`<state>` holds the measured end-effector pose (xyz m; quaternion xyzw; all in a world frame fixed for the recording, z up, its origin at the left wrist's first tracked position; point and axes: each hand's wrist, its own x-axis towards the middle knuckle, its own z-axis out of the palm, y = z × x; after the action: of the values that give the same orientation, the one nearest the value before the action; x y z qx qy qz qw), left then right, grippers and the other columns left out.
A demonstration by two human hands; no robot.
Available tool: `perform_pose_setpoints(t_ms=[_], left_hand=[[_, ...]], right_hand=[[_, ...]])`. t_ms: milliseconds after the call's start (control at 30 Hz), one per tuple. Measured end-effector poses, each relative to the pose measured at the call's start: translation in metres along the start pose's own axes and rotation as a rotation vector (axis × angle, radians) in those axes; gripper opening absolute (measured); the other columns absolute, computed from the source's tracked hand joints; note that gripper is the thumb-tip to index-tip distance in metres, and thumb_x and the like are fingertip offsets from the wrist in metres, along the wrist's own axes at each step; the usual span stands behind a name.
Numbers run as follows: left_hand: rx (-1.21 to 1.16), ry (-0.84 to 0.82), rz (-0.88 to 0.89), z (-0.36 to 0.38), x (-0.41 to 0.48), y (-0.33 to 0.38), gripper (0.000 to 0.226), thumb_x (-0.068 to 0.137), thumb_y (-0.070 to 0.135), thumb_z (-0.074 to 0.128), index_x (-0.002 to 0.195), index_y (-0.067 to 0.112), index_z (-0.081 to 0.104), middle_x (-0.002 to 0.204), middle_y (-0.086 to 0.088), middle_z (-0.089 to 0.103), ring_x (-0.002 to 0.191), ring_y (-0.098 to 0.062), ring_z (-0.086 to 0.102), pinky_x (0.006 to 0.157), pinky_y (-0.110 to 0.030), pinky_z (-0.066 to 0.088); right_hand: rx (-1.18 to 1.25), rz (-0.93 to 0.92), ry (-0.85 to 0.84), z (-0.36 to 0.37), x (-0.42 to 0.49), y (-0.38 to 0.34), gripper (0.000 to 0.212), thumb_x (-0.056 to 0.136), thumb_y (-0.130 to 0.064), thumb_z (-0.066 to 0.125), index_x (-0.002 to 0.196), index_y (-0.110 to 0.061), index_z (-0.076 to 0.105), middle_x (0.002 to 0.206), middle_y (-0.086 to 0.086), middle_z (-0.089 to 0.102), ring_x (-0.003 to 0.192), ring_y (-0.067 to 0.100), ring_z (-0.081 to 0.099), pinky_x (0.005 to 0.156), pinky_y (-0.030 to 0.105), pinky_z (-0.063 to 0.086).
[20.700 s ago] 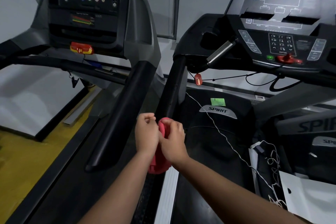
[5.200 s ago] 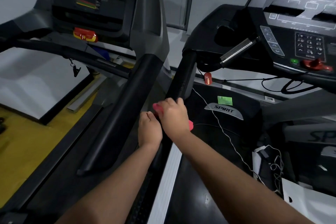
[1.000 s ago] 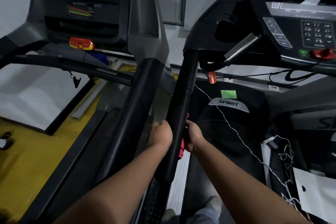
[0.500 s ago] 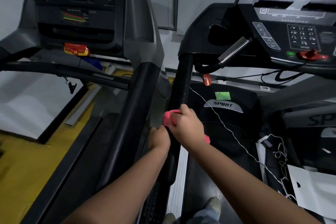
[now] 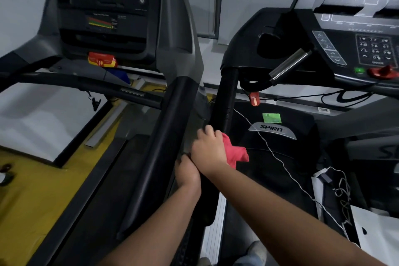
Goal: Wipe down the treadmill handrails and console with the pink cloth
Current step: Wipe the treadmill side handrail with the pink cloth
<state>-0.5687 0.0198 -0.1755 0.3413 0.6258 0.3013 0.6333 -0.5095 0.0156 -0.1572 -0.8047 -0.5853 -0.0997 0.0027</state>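
At frame centre, pink cloth [image 5: 236, 153] gripped by right hand [image 5: 208, 150] against black handrail [image 5: 225, 97]; left hand [image 5: 186, 171] touching just below, curled on the rail. Wrap cloth fully round, press firmly, slide toward console [image 5: 356, 45], upper right.

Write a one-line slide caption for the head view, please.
Head view: the right hand presses the pink cloth onto the black handrail, the left hand gripping it just below.

The right hand [image 5: 208, 149], fingers [image 5: 209, 131] curled, lies over the curled left hand [image 5: 187, 169]
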Motion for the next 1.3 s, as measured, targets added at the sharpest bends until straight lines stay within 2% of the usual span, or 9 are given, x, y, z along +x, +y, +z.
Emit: perform_pose_setpoints(t_ms=[67,167,300,500,633,800,1033,1100,1300], left_hand=[[0.024,0.009,0.023,0.003,-0.002,0.002,0.024,0.097,0.015,0.036,0.106,0.006,0.058,0.110,-0.016,0.063,0.094,-0.029,0.057,0.080,-0.030,0.041],[0.136,-0.044,0.075,0.008,-0.001,0.001,0.025,0.097,0.017,0.039,0.107,0.005,0.058,0.110,-0.014,0.062,0.094,-0.027,0.056,0.082,-0.030,0.041],[0.333,-0.069,0.119,0.017,0.001,0.004,0.038,0.099,0.028,0.038,0.124,0.002,0.053,0.125,-0.017,0.057,0.115,-0.032,0.053,0.094,-0.033,0.038],[0.447,-0.122,0.105,0.019,0.002,0.000,0.039,0.098,0.037,0.038,0.121,0.008,0.049,0.117,-0.012,0.060,0.104,-0.031,0.058,0.094,-0.036,0.045],[0.476,-0.109,0.127,0.017,0.001,0.000,0.040,0.099,0.036,0.039,0.123,0.006,0.049,0.121,-0.013,0.058,0.111,-0.031,0.055,0.088,-0.031,0.039],[0.501,-0.105,0.153,0.017,0.003,-0.001,0.040,0.097,0.036,0.038,0.122,0.007,0.050,0.119,-0.012,0.060,0.108,-0.030,0.056,0.091,-0.033,0.043],[0.502,-0.121,0.128,0.018,0.008,-0.003,0.034,0.093,0.038,0.038,0.114,0.014,0.049,0.107,-0.008,0.061,0.093,-0.027,0.059,0.086,-0.038,0.048],[0.510,-0.114,0.133,0.018,0.008,-0.004,0.036,0.092,0.040,0.038,0.114,0.014,0.050,0.107,-0.008,0.061,0.093,-0.027,0.059,0.086,-0.039,0.049],[0.519,-0.071,0.178,0.018,0.007,-0.006,0.038,0.093,0.039,0.040,0.113,0.010,0.055,0.105,-0.007,0.063,0.093,-0.023,0.059,0.078,-0.033,0.045]], right_hand=[[0.143,0.142,0.150,0.006,-0.010,0.009,0.022,0.067,-0.040,0.070,0.067,-0.018,0.070,0.078,0.001,0.059,0.078,0.027,0.053,0.062,0.034,0.041],[0.493,0.336,0.315,0.020,-0.029,0.023,0.030,0.075,-0.040,0.054,0.080,-0.014,0.067,0.086,0.004,0.054,0.080,0.026,0.047,0.065,0.033,0.040],[1.088,0.667,0.205,0.023,-0.043,0.032,0.014,0.094,-0.016,0.043,0.102,-0.009,0.051,0.100,0.003,0.045,0.093,0.017,0.044,0.078,0.025,0.032],[1.906,1.103,-0.125,0.014,-0.039,0.039,0.037,0.102,-0.022,0.030,0.078,-0.008,0.055,0.073,0.006,0.058,0.065,0.012,0.053,0.047,0.015,0.046],[1.622,1.116,-0.031,0.021,-0.034,0.033,0.019,0.097,-0.019,0.034,0.104,-0.006,0.045,0.096,0.009,0.054,0.085,0.018,0.053,0.077,0.030,0.042],[1.342,0.855,0.204,0.016,-0.039,0.033,0.013,0.096,-0.023,0.048,0.105,-0.014,0.048,0.106,0.000,0.046,0.095,0.013,0.047,0.080,0.023,0.033],[1.953,1.138,-0.207,0.013,-0.027,0.054,0.026,0.098,-0.022,0.041,0.090,-0.005,0.058,0.075,0.007,0.056,0.065,0.017,0.053,0.046,0.017,0.047],[1.842,1.096,-0.230,0.012,-0.030,0.054,0.021,0.097,-0.020,0.040,0.090,-0.007,0.056,0.079,0.006,0.056,0.067,0.016,0.053,0.051,0.020,0.046],[1.414,0.792,0.160,0.020,-0.038,0.047,0.013,0.088,-0.024,0.061,0.080,-0.015,0.056,0.101,0.012,0.058,0.081,0.014,0.057,0.073,0.024,0.046]])
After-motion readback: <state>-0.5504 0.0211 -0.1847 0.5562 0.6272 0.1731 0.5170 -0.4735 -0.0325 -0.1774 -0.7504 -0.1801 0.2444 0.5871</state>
